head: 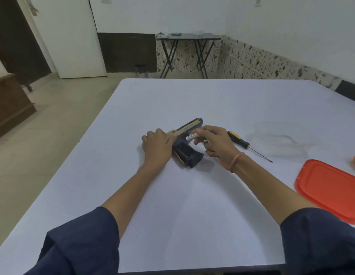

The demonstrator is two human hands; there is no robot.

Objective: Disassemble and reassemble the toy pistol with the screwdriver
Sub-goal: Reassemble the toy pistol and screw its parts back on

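The left hand [157, 145] lay flat over the rear of the toy pistol [187, 141], fingers spread along the tan slide, pressing it down on the white table [172, 195] rather than closing round it; that looked like a brace, so the body would not skid while the other hand worked. The right hand [213, 140] pinched a small white cylinder [191, 137] between thumb and fingertips, right at the pistol's side just ahead of the bracing hand, apparently easing a part in or out. Whether it was going in or coming out could not be told. The screwdriver [239, 140] lay loose on the table just beyond the right hand's knuckles, within easy reach, shaft pointing away to the right. Something blue peeked from under those fingers, too covered to name. The trigger area sat hidden beneath both hands. Farther right, a clear container [279, 135] was barely readable, and an orange lid [331, 189] ran off the edge.
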